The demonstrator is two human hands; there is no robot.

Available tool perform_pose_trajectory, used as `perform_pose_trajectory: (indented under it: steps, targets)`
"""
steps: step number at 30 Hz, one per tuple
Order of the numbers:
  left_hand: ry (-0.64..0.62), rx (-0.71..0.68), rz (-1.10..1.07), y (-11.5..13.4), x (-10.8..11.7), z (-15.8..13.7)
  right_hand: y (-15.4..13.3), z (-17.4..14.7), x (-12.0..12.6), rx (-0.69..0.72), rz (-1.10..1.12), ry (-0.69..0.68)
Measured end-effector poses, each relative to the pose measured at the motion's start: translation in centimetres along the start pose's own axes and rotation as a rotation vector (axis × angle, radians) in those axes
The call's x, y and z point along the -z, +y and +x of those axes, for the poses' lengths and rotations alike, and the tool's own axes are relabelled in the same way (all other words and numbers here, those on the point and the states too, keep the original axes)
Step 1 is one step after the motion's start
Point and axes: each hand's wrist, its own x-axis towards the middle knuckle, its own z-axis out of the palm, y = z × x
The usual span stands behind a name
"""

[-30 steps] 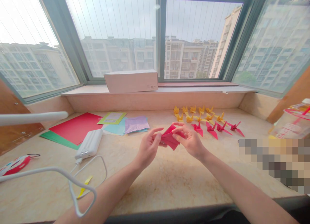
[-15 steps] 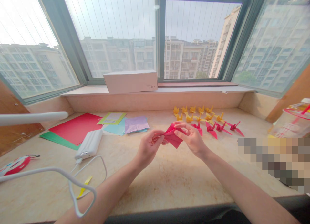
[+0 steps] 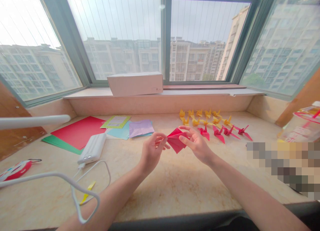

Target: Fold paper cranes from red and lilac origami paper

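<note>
A folded red sheet of origami paper (image 3: 177, 145) is held up between both hands above the counter, its lower corner pointing down. My left hand (image 3: 154, 151) pinches its left corner between thumb and fingertips. On the other side, my right hand (image 3: 196, 142) grips the right part, thumb in front and fingers along the upper edge, which hides that corner. Just beyond the right hand stand several red paper cranes (image 3: 218, 133). Behind those are rows of several yellow paper cranes (image 3: 207, 114).
Left of the hands lie red sheets (image 3: 80, 132), green sheets (image 3: 62, 145), a purple sheet (image 3: 141, 128) and a white power bank (image 3: 92, 148) with a looping cable (image 3: 85, 181). A white box (image 3: 136, 84) sits on the sill. A plastic cup (image 3: 301, 127) stands far right.
The red paper has shifted slightly left and its front face shows more broadly. My left hand has moved a little left with its corner; my right hand keeps its grip.
</note>
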Motion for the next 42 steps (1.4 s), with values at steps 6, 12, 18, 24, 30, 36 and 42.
perform_pose_trajectory:
  steps: [6,12,18,24,30,36,42]
  targets:
    - [-0.004,0.012,-0.070,0.0,-0.2,-0.1,0.2,0.2,0.0,0.034,0.059,0.074]
    - [-0.065,0.025,-0.126,0.3,-0.2,-0.3,0.2,0.1,-0.2,0.059,0.066,0.059]
    - [-0.144,0.065,-0.066,-0.5,-0.3,-0.2,0.3,0.0,-0.3,0.069,0.015,0.078]
    - [-0.112,0.076,-0.123,0.1,-0.7,-0.5,0.3,0.0,-0.3,0.080,0.013,0.125]
    - [-0.265,0.155,-0.112,0.3,-0.3,-0.5,0.1,-0.3,-0.4,0.063,-0.009,0.079]
    - [-0.256,0.144,-0.020,-1.1,-0.6,-0.6,0.1,-0.4,-0.4,0.036,-0.035,0.070]
    - [-0.179,0.115,-0.017,-0.9,-0.8,-0.7,0.3,0.1,-0.5,-0.020,0.016,-0.010]
